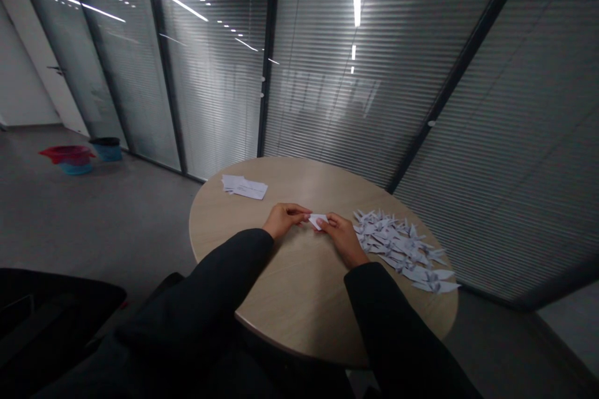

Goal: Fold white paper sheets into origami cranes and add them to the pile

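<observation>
My left hand (pixel 283 219) and my right hand (pixel 341 236) meet over the middle of a round wooden table (pixel 304 287). Both pinch a small folded white paper (pixel 317 220), the left at its left edge, the right at its right edge. The paper rests on or just above the tabletop. Both arms wear dark sleeves. To the right of my right hand lies a heap of several folded white paper cranes (pixel 402 249). A small stack of flat white sheets (pixel 244 187) lies at the table's far left.
Glass walls with closed blinds (pixel 355 75) stand close behind the table. A red and blue basin (pixel 70 159) and a dark bin (pixel 107 148) sit on the floor at far left. A dark chair (pixel 42 318) is at lower left.
</observation>
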Demonstrator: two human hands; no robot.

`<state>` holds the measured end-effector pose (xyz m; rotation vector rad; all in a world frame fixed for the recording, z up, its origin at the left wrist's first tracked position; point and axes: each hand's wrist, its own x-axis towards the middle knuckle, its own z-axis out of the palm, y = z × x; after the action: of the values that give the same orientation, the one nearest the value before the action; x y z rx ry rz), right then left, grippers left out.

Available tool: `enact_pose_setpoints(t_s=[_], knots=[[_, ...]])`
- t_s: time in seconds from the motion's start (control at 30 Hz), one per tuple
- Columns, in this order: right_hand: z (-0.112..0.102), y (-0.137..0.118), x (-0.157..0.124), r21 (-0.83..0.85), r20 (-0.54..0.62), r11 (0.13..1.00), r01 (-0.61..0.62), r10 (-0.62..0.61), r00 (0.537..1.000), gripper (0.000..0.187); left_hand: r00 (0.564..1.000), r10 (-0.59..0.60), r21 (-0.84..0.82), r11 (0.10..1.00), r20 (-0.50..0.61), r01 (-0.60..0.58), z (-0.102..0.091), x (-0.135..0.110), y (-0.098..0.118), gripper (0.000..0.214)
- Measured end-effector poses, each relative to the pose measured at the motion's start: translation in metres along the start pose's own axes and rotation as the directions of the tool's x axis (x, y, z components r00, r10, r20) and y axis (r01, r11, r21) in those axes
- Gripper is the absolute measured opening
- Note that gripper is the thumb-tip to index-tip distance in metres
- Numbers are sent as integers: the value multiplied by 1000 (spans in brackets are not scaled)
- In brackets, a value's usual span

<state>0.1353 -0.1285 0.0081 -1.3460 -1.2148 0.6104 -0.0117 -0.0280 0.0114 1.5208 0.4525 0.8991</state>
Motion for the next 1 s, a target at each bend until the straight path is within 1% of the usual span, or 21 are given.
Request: enact_pose_setpoints(t_s=[0.1, 0.27, 0.37, 0.5, 0.6, 0.7, 0.8, 1.0], knots=[[0, -3, -1, 18, -21, 1000, -19, 19, 1000, 36, 1000, -16, -36, 999, -1, 16, 0, 0, 0, 34], [-1, -5, -1, 64, -94, 997, -35, 41, 995, 34, 999, -34, -76, 997, -22, 32, -3, 0, 1, 32], [-2, -3, 0, 50, -104, 998, -22, 28, 994, 32, 999, -46, -71, 996, 2, 46, -5, 2, -1, 32], [-3, 1, 0, -83, -85, 996, 28, -35, 996, 29, 992, -75, -51, 995, 103, 81, -5, 1, -5, 42], [-3, 1, 0, -190, -60, 978, 87, -100, 993, 26, 973, -126, 5, 992, 194, 128, -3, -1, -7, 37], [-1, -1, -1, -298, -28, 945, 135, -150, 988, 24, 939, -189, 101, 981, 289, 166, 0, -3, -9, 33], [0, -2, -3, -379, 8, 913, 152, -161, 987, 23, 930, -210, 169, 972, 303, 164, 0, -3, -12, 36], [2, -1, -4, -427, 50, 888, 170, -164, 985, 20, 931, -168, 235, 968, 325, 92, -3, -2, -16, 42]])
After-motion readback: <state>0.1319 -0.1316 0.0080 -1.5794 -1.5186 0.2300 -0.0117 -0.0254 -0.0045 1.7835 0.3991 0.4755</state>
